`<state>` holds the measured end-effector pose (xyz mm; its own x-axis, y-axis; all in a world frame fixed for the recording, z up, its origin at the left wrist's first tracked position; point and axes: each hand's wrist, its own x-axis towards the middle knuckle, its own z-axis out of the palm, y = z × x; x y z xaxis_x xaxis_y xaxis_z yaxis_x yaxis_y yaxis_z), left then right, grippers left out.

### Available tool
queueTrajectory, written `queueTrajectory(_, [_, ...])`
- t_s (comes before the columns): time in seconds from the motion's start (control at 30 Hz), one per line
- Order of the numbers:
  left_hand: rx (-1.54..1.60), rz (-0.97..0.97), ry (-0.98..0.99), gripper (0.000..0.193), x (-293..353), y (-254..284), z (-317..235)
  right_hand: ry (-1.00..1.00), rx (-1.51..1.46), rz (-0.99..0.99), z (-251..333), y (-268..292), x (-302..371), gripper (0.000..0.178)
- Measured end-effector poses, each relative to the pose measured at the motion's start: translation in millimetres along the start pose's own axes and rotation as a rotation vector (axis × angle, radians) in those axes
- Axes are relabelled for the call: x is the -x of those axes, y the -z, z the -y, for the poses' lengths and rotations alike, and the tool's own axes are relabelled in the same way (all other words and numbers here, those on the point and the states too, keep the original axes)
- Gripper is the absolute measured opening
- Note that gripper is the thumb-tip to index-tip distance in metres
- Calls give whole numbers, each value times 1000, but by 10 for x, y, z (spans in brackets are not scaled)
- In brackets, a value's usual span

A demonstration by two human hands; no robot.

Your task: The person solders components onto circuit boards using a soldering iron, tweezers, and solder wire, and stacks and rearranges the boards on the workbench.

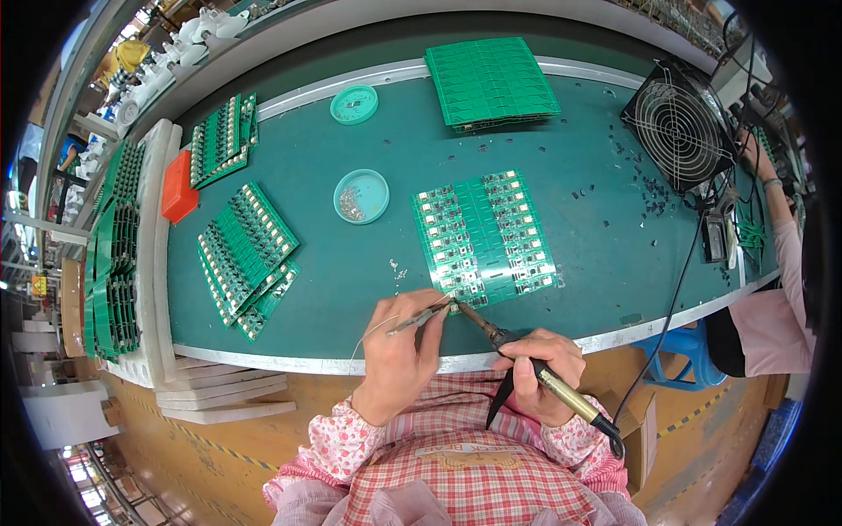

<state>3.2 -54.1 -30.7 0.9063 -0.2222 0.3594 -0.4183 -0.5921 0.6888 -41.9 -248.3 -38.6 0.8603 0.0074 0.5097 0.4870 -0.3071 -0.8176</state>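
A green circuit board panel (pixel 478 219) with two rows of mounted parts lies on the bench before me. At its near left corner, my left hand (pixel 395 351) is closed around metal tweezers (pixel 410 323), their tips at the board. A thin solder wire (pixel 364 337) runs through the same hand. My right hand (pixel 545 361) grips a soldering iron (pixel 566 393) with a gold-coloured handle, its tip meeting the board's near edge beside the tweezers. The exact joint under the tips is too small to make out.
Two turquoise dishes (pixel 377 186) with tiny parts stand left of the panel. More populated boards (pixel 250 250) and a red box (pixel 180 188) lie farther left. A board stack (pixel 491 79) sits at the back. Right are a black fan (pixel 684 131), scattered black chips (pixel 653 197) and another person's arm (pixel 776 197).
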Motion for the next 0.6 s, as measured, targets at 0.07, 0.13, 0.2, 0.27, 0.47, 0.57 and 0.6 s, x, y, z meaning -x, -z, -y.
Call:
queueTrajectory(0.07, [2,0,-4,20,5,1,4,-30,-23,-19,14,-21,1,9])
queueTrajectory(0.13, [-4,-4,-1,19,8,8,4,-61,-44,-39,15,-24,2,8])
queueTrajectory(0.2, [-5,-4,2,19,10,9,3,-17,-44,0,-6,-14,-3,8])
queueTrajectory(0.27, [-5,-4,5,19,6,3,-1,25,-18,19,-19,1,-10,8])
queueTrajectory(0.47, [-10,-10,-6,19,0,-8,-1,30,5,14,-2,25,3,9])
queueTrajectory(0.57, [-10,-11,8,19,5,-2,-14,-17,-39,-52,13,53,38,8])
queueTrajectory(0.6, [-10,-14,5,19,6,-5,-8,-34,-64,-89,7,66,53,8])
